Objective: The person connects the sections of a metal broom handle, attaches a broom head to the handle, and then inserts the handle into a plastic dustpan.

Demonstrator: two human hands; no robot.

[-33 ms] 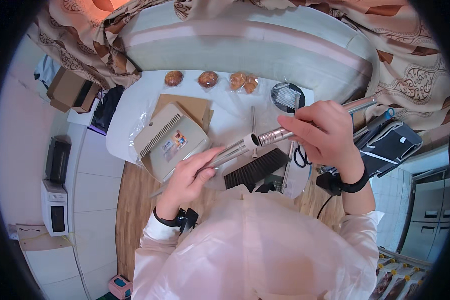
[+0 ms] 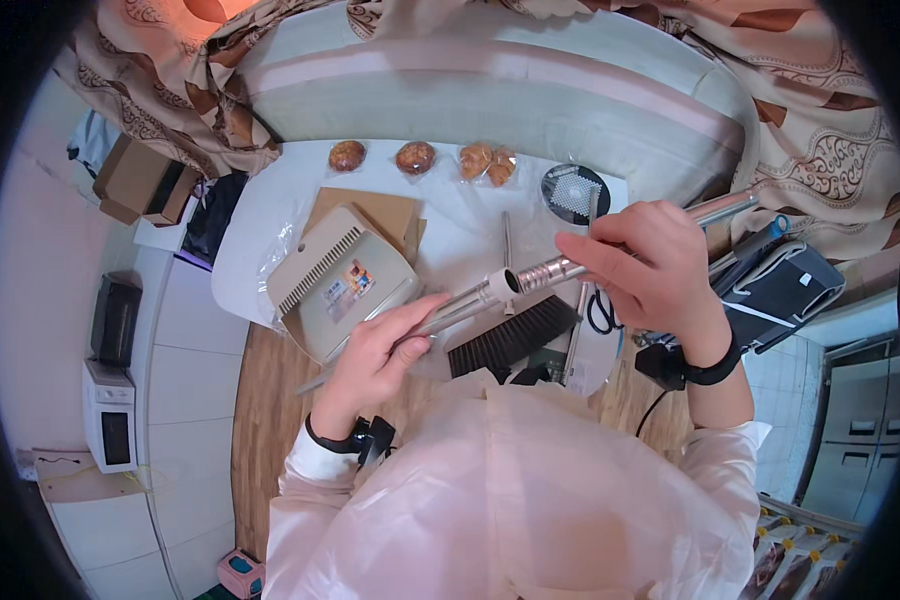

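Observation:
My left hand [image 2: 377, 350] is closed around a silver metal tube [image 2: 457, 310] with a white collar at its upper end. A second metal tube [image 2: 725, 208], its ridged tip pointing at that collar, is gripped by my right hand [image 2: 650, 262]. The two tube ends lie almost in line; whether they touch I cannot tell. Below them is a broom head [image 2: 515, 335] with black bristles. A beige dustpan [image 2: 345, 285] with a comb-toothed edge rests on the table, left of the tubes. Another thin metal tube [image 2: 507, 240] lies behind the joint.
Three packaged breads [image 2: 415, 158] line the far side of the white table [image 2: 240, 265]. A round black-rimmed mesh item [image 2: 575, 194] sits at the far right, brown cardboard [image 2: 370, 207] under the dustpan. To the right stands a dark folded frame [image 2: 782, 290].

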